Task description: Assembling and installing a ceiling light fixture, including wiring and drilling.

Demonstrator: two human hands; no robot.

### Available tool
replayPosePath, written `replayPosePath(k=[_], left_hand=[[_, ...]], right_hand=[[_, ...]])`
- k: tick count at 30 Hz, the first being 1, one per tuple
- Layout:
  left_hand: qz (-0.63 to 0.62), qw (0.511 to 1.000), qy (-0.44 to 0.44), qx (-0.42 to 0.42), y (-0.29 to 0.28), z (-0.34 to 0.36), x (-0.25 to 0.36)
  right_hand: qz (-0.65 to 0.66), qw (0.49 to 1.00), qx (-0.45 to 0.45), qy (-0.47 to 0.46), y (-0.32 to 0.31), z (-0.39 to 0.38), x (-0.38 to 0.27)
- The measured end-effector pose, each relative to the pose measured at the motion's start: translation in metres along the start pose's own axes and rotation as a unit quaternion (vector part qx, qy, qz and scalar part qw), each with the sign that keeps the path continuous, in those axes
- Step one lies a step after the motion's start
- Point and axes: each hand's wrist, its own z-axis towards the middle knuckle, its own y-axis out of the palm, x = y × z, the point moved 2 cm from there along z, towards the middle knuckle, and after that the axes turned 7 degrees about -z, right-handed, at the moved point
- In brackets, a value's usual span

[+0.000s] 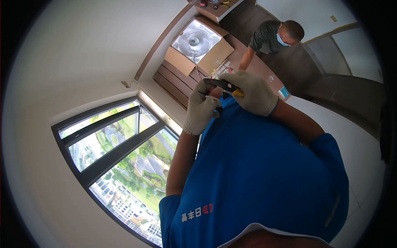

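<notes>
My left hand (pixel 197 108), in a pale work glove with bare fingertips, is closed in front of my chest. A thin cable (pixel 197 71) runs from the light fixture (pixel 194 40) in the open carton down to its fingers. A small dark piece (pixel 219 110) shows below that hand; its kind is unclear. My right hand (pixel 254 91), also gloved, is closed around a black hand tool with a yellow end (pixel 223 85). The tool's far tip meets the left fingers, and its jaws or blade are hidden there.
The open cardboard carton (pixel 215 53) sits on a brown slatted surface (pixel 175 80). Small clear packages (pixel 223 70) lie beyond my hands. A masked co-worker (pixel 269 39) leans in at the right. A large window (pixel 136 165) is at my left; tools lie on a cabinet (pixel 219 12) farther back.
</notes>
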Motion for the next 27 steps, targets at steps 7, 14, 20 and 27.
replayPosePath(k=[7,14,20,27], left_hand=[[0.014,0.995,0.046,0.083,0.012,0.003,-0.011],[0.063,0.987,0.12,0.091,0.005,0.006,-0.029],[0.087,0.98,0.142,0.108,0.003,0.006,-0.035],[0.091,0.972,0.173,0.13,0.009,0.003,-0.022]], right_hand=[[0.112,0.994,-0.011,0.013,0.017,-0.009,0.005],[0.163,0.982,-0.077,0.061,0.015,-0.012,-0.004],[0.15,0.987,-0.025,0.05,0.03,-0.018,0.002],[0.122,0.992,0.01,0.042,0.035,-0.017,0.001]])
